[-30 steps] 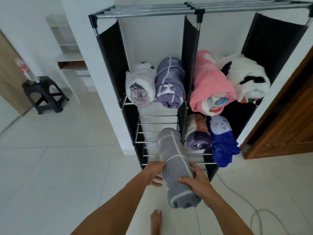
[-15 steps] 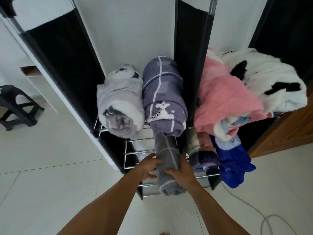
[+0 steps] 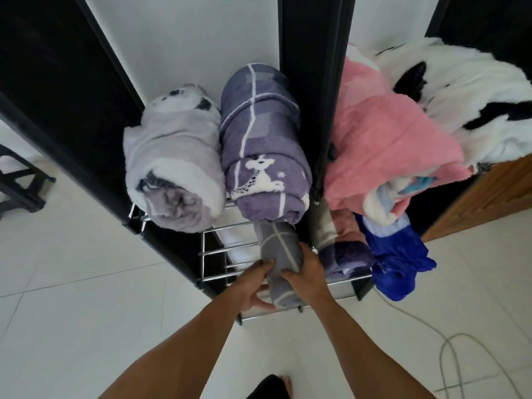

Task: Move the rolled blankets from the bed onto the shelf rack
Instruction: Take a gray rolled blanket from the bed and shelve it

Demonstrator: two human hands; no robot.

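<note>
A grey rolled blanket with white lines (image 3: pixel 279 251) lies lengthwise on the lower wire shelf (image 3: pixel 218 249) of the black rack's left bay, its far end under the shelf above. My left hand (image 3: pixel 253 283) grips its near end from the left and my right hand (image 3: pixel 305 276) grips it from the right. On the upper left shelf sit a pale lilac-and-white roll (image 3: pixel 172 168) and a purple roll with a deer print (image 3: pixel 263 148). The right bay holds a pink roll (image 3: pixel 385 145) and a white-and-black fluffy blanket (image 3: pixel 466 93) above, and a purple-and-peach roll (image 3: pixel 345 251) and a blue blanket (image 3: pixel 400 263) below.
A black fabric divider (image 3: pixel 311 82) separates the two bays. A black stool (image 3: pixel 17 185) stands at the far left on the white tile floor. A wooden door (image 3: pixel 489 197) is at the right. A grey cable (image 3: pixel 449 349) loops on the floor at the lower right.
I have stepped close to the rack and leaned over it. Both hands have pushed the grey rolled blanket from in front of the rack onto the lower left shelf, further in than half a second ago.
</note>
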